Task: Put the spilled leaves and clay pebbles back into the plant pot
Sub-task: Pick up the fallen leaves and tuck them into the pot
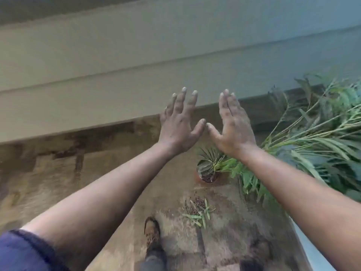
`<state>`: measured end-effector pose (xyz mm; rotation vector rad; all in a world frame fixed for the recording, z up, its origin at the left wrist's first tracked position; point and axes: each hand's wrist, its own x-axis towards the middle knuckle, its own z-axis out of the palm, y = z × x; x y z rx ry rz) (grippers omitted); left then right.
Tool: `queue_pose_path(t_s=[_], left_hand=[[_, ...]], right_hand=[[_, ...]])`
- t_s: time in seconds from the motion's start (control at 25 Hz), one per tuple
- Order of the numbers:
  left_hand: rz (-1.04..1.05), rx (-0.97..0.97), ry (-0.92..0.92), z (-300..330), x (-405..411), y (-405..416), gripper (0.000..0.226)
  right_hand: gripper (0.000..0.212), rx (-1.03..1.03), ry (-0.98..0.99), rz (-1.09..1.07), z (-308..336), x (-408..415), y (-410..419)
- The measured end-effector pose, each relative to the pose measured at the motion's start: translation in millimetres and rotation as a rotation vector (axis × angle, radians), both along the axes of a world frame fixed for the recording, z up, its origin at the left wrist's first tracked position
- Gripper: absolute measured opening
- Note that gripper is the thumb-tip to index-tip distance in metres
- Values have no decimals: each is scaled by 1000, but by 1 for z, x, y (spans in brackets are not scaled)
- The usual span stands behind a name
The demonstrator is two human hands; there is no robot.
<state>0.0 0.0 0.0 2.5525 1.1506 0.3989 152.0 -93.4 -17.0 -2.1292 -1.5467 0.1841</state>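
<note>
Head view: left hand (pixel 178 130) and right hand (pixel 231 130) raised, fingers (pixel 183 98) straight, empty, thumbs nearly touching.

Pebbles (pixel 197 205), leaves (pixel 197 217) on floor (pixel 109 192) before pot (pixel 209 173).

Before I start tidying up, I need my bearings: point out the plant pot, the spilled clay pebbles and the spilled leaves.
plant pot (pixel 199 178): head view, on its orange rim.
clay pebbles (pixel 200 203): head view, middle of the dark heap.
leaves (pixel 192 216): head view, on a green leaf on the ground.

Pale horizontal siding (pixel 97 75) is running across the background above a stained concrete floor (pixel 48 173). A brown boot (pixel 152 232) is standing on it.
</note>
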Motion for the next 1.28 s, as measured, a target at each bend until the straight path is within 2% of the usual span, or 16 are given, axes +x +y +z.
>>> queue_pose_path(t_s=[0.12,0.2,0.32,0.4,0.52,0.64,0.76,0.88,1.08,1.28], left_hand=[[25,-109,90,-75,-18,11,76],[56,-211,126,-134,-37,8,73],[83,-342,164,-212,-56,-5,71],[108,-435,199,-258,-67,-15,70],[137,-521,244,-317,-84,-25,68],[160,-591,273,-363,-100,-31,66],[185,-657,271,-381,-112,-34,64],[197,-691,244,-384,-119,-32,62],[212,-690,199,-379,-119,-25,60],[203,-702,173,-375,-110,-24,60]], right_hand=[[78,-25,86,45,-72,-26,10],[64,5,177,80,-120,-44,8],[37,58,109,226,-178,-57,-5],[25,-53,76,361,-218,-63,-22],[36,-281,73,492,-272,-65,-43],[41,-188,88,482,-304,-68,-55],[54,65,97,315,-309,-68,-60],[71,183,126,122,-310,-70,-57],[80,238,109,-48,-318,-66,-34],[76,262,94,-102,-317,-52,-1]])
